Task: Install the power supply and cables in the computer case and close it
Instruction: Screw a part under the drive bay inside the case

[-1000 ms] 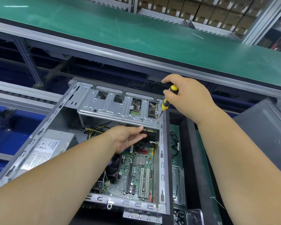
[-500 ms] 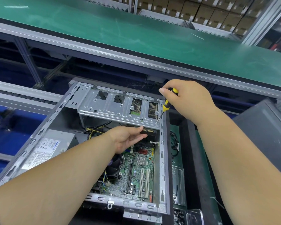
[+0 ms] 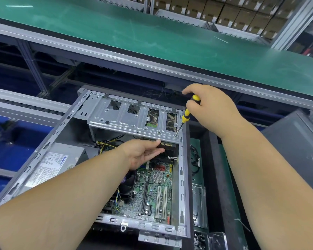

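From the head camera, the computer case (image 3: pixel 185 177) lies open on its side. The power supply (image 3: pixel 58 163) sits inside at the left wall. The motherboard (image 3: pixel 157 193) is in the middle. The right hand (image 3: pixel 211 109) has its fingers curled round a yellow and black screwdriver (image 3: pixel 185 114). The tip touches a screw on the metal drive cage (image 3: pixel 134 120). The left hand (image 3: pixel 143 152) reaches under the cage with straight fingers, touching a dark part there. A green table (image 3: pixel 152 42) runs across behind the case.
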### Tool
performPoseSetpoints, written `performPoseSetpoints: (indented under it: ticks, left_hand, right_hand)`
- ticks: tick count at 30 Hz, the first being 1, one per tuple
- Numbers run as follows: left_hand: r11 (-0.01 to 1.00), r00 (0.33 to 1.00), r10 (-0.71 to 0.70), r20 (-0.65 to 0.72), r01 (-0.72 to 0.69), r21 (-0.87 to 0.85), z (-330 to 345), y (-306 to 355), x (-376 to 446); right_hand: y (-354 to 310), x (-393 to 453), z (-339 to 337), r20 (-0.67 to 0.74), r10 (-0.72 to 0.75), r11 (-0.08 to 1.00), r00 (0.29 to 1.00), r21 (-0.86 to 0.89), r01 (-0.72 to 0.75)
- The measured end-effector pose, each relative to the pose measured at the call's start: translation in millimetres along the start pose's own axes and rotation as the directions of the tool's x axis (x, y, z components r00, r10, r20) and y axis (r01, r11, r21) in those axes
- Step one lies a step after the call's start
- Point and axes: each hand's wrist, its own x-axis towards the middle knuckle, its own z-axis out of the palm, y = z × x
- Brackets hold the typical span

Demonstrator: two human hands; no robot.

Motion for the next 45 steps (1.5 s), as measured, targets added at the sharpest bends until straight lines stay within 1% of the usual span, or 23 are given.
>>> performPoseSetpoints:
  ticks: [3,5,10,14,16,20,22,26,33,39,41,45]
  left_hand:
    - [1.0,1.0,0.002,-0.002,-0.002,-0.01,0.6,-0.2,-0.1]
    - [1.0,1.0,0.001,-0.005,-0.001,-0.012,0.9,-0.4,-0.3]
    - [1.0,1.0,-0.002,-0.009,0.002,-0.015,1.1,0.1,-0.8]
    - [1.0,1.0,-0.006,-0.012,0.006,-0.005,1.0,0.2,-1.1]
    - [1.0,1.0,-0.007,-0.013,0.007,-0.007,1.2,0.3,-1.1]
    - [1.0,1.0,-0.009,-0.013,0.009,-0.014,1.3,0.4,-1.7]
    - [1.0,1.0,-0.007,-0.014,0.007,-0.007,1.4,0.5,-1.9]
    - [1.0,1.0,-0.004,-0.018,0.004,0.0,2.0,0.8,-1.7]
    - [1.0,1.0,0.001,-0.016,-0.001,0.021,1.0,0.0,0.2]
    - [1.0,1.0,0.001,-0.017,-0.001,0.015,0.2,-0.1,0.9]
    - [1.0,1.0,0.0,-0.016,0.0,0.012,0.7,0.0,0.5]
    - [1.0,1.0,0.002,-0.02,-0.001,0.01,1.1,0.0,0.3]
  right_hand:
    - [0.2,-0.8,1.5,-0.047,0.021,0.999,0.999,-0.047,-0.023]
    - [0.8,-0.5,2.1,-0.033,0.03,0.995,0.999,-0.092,-0.033]
    - [2.3,-1.6,0.8,-0.002,-0.016,1.0,1.0,-0.017,0.016]
    - [0.4,-1.9,1.8,-0.031,0.006,0.997,1.0,-0.075,-0.008]
    - [-0.4,-1.5,0.5,0.001,0.016,0.998,1.0,-0.064,-0.016]
    - [-0.5,-2.8,-3.4,0.108,-0.014,1.0,0.994,-0.012,0.016]
    - [-1.1,-2.4,-4.3,0.13,-0.011,1.0,0.992,-0.004,0.011]
    - [-5.4,1.6,-4.3,0.11,0.045,0.998,0.993,-0.046,-0.041]
    - [-11.4,2.8,5.1,0.025,0.131,0.984,0.991,-0.123,-0.127]
    - [-7.7,-4.3,9.7,0.003,0.229,0.973,0.973,-0.002,-0.229]
    - [-11.0,-8.4,12.1,0.008,0.211,0.976,0.978,0.052,-0.211]
    - [-12.2,-9.6,7.9,0.086,0.14,0.978,0.986,0.143,-0.152]
